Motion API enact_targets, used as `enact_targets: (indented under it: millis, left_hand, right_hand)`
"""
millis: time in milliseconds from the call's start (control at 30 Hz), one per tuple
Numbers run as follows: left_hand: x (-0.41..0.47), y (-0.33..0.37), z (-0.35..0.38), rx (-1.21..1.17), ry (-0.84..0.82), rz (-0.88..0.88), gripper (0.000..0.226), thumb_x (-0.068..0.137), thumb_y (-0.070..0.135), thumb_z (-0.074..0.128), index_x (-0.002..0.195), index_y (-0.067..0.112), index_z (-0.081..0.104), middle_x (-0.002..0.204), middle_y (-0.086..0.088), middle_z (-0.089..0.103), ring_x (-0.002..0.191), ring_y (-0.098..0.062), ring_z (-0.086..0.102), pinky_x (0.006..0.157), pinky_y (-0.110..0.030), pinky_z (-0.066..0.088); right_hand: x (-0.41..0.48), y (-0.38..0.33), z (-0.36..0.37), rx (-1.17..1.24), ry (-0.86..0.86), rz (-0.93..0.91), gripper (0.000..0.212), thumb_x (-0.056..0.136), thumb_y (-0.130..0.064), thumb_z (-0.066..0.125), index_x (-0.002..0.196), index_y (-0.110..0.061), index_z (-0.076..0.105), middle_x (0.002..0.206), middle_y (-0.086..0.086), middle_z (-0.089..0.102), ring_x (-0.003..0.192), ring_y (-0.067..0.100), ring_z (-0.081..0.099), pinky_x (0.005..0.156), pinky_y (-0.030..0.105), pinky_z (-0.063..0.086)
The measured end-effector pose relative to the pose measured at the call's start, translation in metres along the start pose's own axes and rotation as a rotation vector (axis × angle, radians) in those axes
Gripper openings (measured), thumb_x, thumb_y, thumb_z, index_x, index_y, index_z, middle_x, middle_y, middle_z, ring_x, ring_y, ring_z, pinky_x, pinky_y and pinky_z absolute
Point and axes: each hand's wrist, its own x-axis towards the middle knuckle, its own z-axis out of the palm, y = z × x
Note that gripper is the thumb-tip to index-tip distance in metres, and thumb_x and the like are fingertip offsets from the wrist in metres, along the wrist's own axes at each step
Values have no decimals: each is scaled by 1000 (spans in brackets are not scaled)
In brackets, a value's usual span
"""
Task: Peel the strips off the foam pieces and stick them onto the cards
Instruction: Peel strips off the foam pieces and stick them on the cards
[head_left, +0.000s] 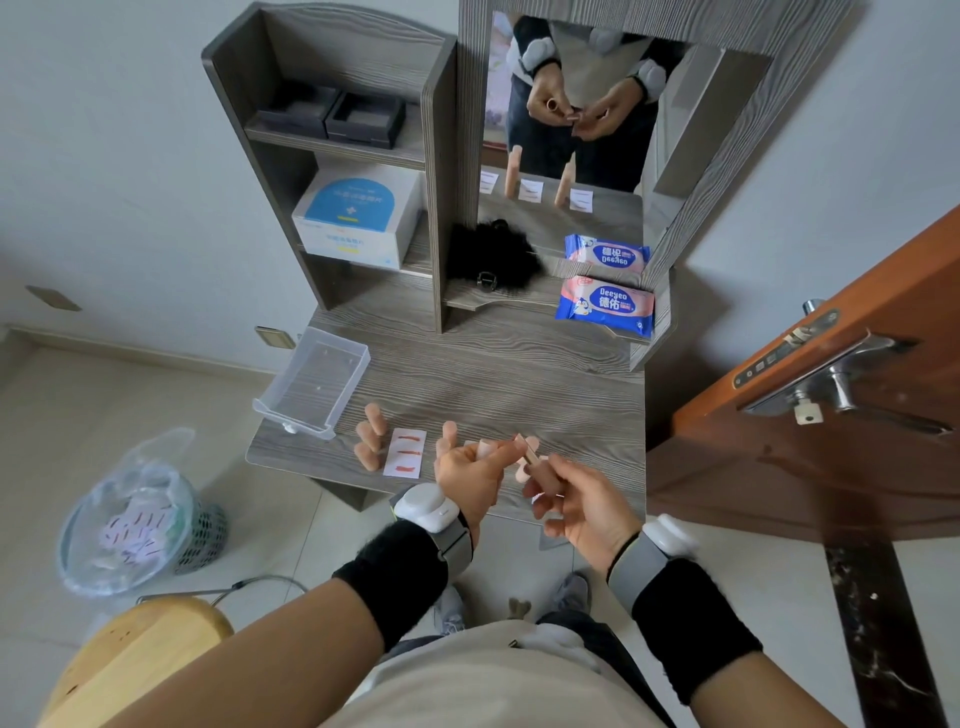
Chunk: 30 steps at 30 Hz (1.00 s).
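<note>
**Both hands work on one foam piece above the near table edge**

Head view: The hands meet just over the near edge of the table (519, 374). The left hand (470, 470) has its fingers curled and its grip closed on a small pink foam piece (522, 446), held up at the fingertips. The right hand (582, 504) closes its grip on the same piece from the opposite side, thumb and forefinger pinched together. Whether a strip has already begun to lift there is too small and blurred to tell.

Just left of the grip, a white card (405, 452) lies flat on the table with three red strips (408, 453) stuck across it. Beyond it, further left of the grip, spare foam pieces (370, 436) sit beside the card. Past those, up and to the left, is a clear tray (311, 384).

The step in hand looks like peeling. The next move would call for drawing the strip free without tearing it, then pressing it onto a card. The visible card already looks filled, and any card beneath the hands is hidden.
</note>
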Motion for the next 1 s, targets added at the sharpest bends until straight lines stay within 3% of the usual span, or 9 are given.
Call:
enact_targets:
  millis: [200, 400, 467, 500, 567, 700, 800, 867, 1000]
  left_hand:
    - [1, -5, -3, -12, 21, 8, 27, 75, 30, 84, 76, 4, 74, 143, -45, 28, 139, -52, 21, 103, -62, 37]
    - [-7, 5, 0, 10, 24, -17, 35, 72, 34, 86, 46, 24, 65, 146, -42, 25, 129, -56, 34, 92, -65, 43]
    - [-11, 6, -2, -28, 67, -17, 19, 72, 32, 86, 81, 17, 78, 123, -33, 59, 112, -38, 60, 69, -52, 52]
    - [-9, 3, -3, -53, 60, -11, 54, 71, 32, 87, 112, 1, 71, 102, -25, 69, 103, -24, 67, 61, -45, 51]
    - [-9, 4, -4, -45, 6, -3, 84, 65, 38, 90, 126, -10, 57, 122, -34, 59, 119, -30, 58, 69, -51, 52]
    - [-6, 4, -7, 130, -78, 49, 39, 60, 45, 81, 90, 21, 79, 144, -45, 25, 137, -57, 17, 99, -68, 38]
    - [-1, -5, -14, 188, -136, 97, 38, 62, 37, 70, 92, 15, 77, 93, -3, 72, 140, -56, 17, 111, -67, 28]
    - [1, -7, -16, 212, -210, 121, 51, 63, 32, 63, 97, -5, 69, 56, 23, 58, 129, -57, 34, 109, -61, 34]
    - [4, -6, -17, 272, -247, 142, 51, 69, 34, 57, 93, -11, 65, 43, 18, 45, 100, -38, 54, 115, -66, 18]
  right_hand:
    - [-3, 2, 2, -48, 7, -70, 11, 91, -12, 64, 98, -4, 63, 72, 9, 60, 59, 16, 55, 46, 27, 36]
    - [-4, 2, 7, -73, 38, -149, 16, 85, -6, 72, 93, -8, 58, 80, 10, 58, 60, 17, 55, 51, 31, 38]
    - [-3, 1, 8, -95, 47, -157, 17, 84, -4, 72, 92, -8, 58, 82, 11, 59, 61, 18, 55, 51, 31, 38]
    - [-2, 0, 8, -97, 49, -159, 17, 84, -5, 73, 92, -7, 58, 83, 12, 59, 60, 18, 55, 51, 30, 38]
    - [-1, -2, 7, -80, 58, -172, 16, 83, -11, 74, 91, -7, 61, 80, 11, 61, 58, 17, 54, 48, 29, 38]
    - [3, -6, 4, 32, 74, -174, 13, 94, -11, 58, 85, -9, 67, 62, 2, 62, 54, 17, 49, 42, 25, 36]
    - [5, -8, 1, 93, 75, -137, 22, 96, -13, 55, 80, -9, 69, 61, 3, 57, 51, 15, 48, 41, 24, 34]
    - [6, -7, -1, 113, 61, -129, 26, 96, -15, 54, 78, -9, 71, 60, 3, 56, 48, 13, 46, 40, 23, 31]
    - [8, -5, 0, 98, 23, -138, 36, 96, -16, 52, 70, -15, 78, 56, -1, 60, 45, 11, 41, 39, 21, 28]
